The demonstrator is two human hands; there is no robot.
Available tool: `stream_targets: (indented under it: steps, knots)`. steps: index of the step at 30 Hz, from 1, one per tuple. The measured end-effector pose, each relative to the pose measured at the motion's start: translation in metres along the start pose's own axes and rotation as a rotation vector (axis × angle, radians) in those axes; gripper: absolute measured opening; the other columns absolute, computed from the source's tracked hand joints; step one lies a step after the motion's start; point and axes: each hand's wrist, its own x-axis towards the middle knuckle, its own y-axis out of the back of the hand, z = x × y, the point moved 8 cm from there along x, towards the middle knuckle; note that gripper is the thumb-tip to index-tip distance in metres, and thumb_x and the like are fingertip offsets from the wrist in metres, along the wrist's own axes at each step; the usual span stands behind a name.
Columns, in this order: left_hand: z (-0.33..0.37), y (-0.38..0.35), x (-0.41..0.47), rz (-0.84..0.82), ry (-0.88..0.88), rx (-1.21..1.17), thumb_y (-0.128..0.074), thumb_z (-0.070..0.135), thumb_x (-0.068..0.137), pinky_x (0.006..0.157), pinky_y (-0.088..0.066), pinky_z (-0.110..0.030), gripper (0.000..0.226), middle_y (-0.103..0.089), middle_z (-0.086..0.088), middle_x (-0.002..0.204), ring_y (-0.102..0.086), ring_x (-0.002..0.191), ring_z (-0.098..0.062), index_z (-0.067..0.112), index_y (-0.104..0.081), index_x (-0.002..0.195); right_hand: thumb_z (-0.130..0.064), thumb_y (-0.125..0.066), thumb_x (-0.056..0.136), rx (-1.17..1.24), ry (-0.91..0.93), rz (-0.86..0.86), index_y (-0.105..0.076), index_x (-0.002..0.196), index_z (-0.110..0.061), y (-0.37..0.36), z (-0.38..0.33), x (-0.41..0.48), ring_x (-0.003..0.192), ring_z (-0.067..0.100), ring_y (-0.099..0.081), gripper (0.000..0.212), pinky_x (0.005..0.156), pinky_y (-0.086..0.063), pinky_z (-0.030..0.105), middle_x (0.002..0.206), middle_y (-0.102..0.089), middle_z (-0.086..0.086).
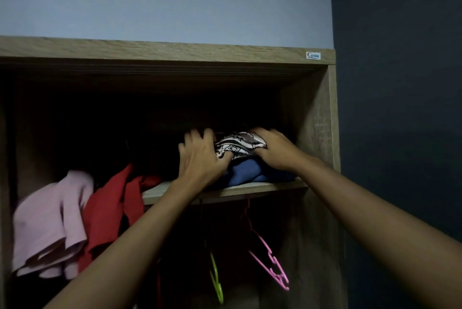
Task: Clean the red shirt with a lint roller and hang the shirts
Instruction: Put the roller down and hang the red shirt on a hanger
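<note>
Centre frame, on the shelf: left hand and right hand fingers both curled round patterned garment atop blue garment. Red shirt hangs lower left, touching pink shirt.

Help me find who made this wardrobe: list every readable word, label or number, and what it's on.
"Costa": small white sticker at the right end of the wooden wardrobe's top front edge.
Nothing else is readable; the patterned cloth carries a print, not letters.
</note>
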Motion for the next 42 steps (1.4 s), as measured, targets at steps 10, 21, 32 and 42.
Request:
stream_targets:
  steps: [10, 21, 32, 42]
  knots:
    - [-0.001, -0.045, -0.009, -0.398, -0.149, -0.177, -0.031, 0.047, 0.107, 0.125, -0.015, -0.042, 0.062, -0.007, -0.009, 0.170, -0.013, 0.156, -0.030, 0.021, -0.015, 0.161, -0.061, -0.019, 0.100, -0.135, -0.101, -0.003, -0.035, 0.145, -0.042, -0.010, 0.001, -0.009, 0.135, 0.039, -0.038, 0.052, 0.111, -0.030, 0.057, 0.144, -0.045, 0.019]
    - [-0.103, 0.038, -0.012, -0.252, 0.139, 0.186, -0.058, 0.056, 0.092, 0.106, -0.043, -0.050, 0.060, -0.056, -0.012, 0.140, -0.050, 0.131, -0.034, 0.017, -0.054, 0.137, -0.044, -0.048, 0.097, -0.038, 0.144, 0.290, -0.051, 0.123, -0.026, 0.002, -0.100, -0.017, 0.113, 0.031, -0.052, 0.032, 0.091, -0.046, 0.046, 0.117, -0.056, 0.010]
    - [-0.181, 0.062, -0.049, -0.279, 0.308, 0.152, -0.061, 0.035, 0.089, 0.075, -0.051, -0.038, 0.032, -0.067, -0.025, 0.104, -0.064, 0.094, -0.042, 0.009, -0.049, 0.074, -0.049, -0.054, 0.092, 0.189, 0.144, 0.034, -0.050, 0.101, -0.028, -0.084, -0.159, -0.001, 0.082, 0.024, -0.062, 0.023, 0.074, -0.055, 0.043, 0.083, -0.065, -0.001]
    - [-0.127, 0.069, -0.084, -0.301, -0.064, -0.299, -0.044, 0.044, 0.099, 0.089, -0.048, -0.044, 0.045, -0.069, -0.011, 0.103, -0.065, 0.098, -0.026, 0.002, -0.059, 0.108, -0.055, -0.059, 0.088, 0.342, -0.067, 0.053, -0.059, 0.107, -0.016, -0.094, -0.159, 0.018, 0.097, 0.032, -0.066, 0.043, 0.081, -0.053, 0.036, 0.104, -0.069, 0.011]
